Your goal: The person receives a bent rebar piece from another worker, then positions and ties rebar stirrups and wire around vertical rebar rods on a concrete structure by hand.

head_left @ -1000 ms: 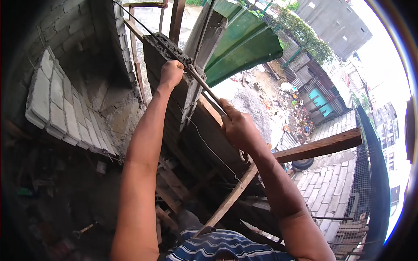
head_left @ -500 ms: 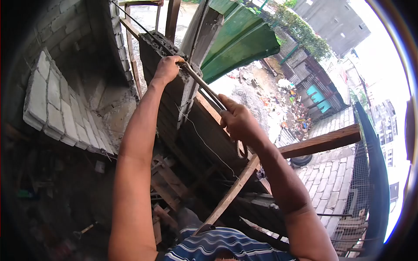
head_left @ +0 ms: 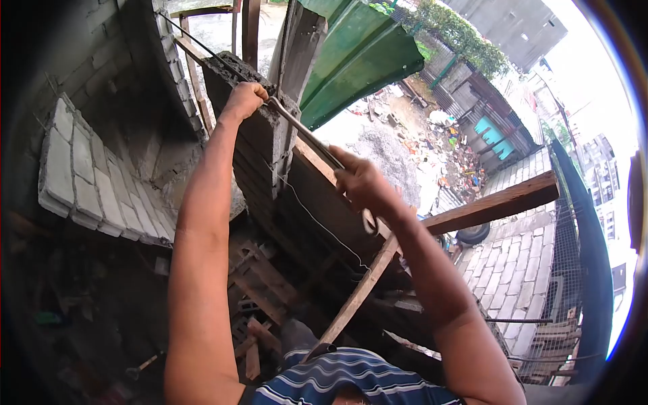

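Note:
My left hand [head_left: 244, 101] is closed round a thin steel rod [head_left: 206, 46] at the top of a narrow concrete-topped wall [head_left: 226, 66]. Its fingertips meet the hooked upper end of a long metal bar [head_left: 297, 123]; exactly how bar and rod join is hidden there. My right hand [head_left: 364, 181] wraps round the lower part of this bar, which slants down to the right and ends in a curved loop below the fist. Just beyond the left hand stands a rough concrete post [head_left: 297, 61].
A green metal sheet [head_left: 361, 61] leans behind the post. Wooden beams [head_left: 493, 202] cross at the right, and a thin wire [head_left: 314, 219] dangles below the bar. Block walls [head_left: 88, 169] stand at the left. Rubble [head_left: 452, 158] and a tyre [head_left: 474, 233] lie outside.
Both hands and the bar appear slightly further left, as does most of the scene, so the view has shifted. Both grips stay closed, and the bar keeps nearly the same slant.

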`<state>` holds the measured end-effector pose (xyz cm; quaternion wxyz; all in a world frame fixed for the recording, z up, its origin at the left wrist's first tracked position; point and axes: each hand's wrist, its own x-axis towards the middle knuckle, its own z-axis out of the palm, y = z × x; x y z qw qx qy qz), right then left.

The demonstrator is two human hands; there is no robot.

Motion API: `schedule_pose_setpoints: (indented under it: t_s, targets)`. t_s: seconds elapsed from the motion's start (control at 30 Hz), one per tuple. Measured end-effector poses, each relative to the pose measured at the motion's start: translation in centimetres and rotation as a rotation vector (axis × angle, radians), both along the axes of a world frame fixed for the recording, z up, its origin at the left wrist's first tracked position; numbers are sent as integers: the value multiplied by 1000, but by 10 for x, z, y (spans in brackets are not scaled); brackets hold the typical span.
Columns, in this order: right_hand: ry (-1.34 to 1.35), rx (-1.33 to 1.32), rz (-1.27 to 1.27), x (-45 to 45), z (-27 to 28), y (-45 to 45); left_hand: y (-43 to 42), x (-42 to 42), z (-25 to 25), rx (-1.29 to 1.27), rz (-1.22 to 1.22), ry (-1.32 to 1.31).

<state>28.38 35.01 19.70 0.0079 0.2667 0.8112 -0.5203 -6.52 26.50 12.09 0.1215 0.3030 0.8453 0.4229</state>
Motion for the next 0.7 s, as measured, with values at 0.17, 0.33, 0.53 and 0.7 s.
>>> schedule_pose_setpoints:
  t_s: [0.17,0.33,0.53,0.7]
  targets:
    - [18,146,190,-10,17,44,13,-13,-4,-14,-178,215]
    - [-107,154,260,-26,47,68,14,-3,12,-163,-206,354]
    - [-167,368,396,-50,94,75,14,-10,13,-89,-7,22]
    - [-150,285,352,-39,79,62,27,-9,14,-123,-1,356]
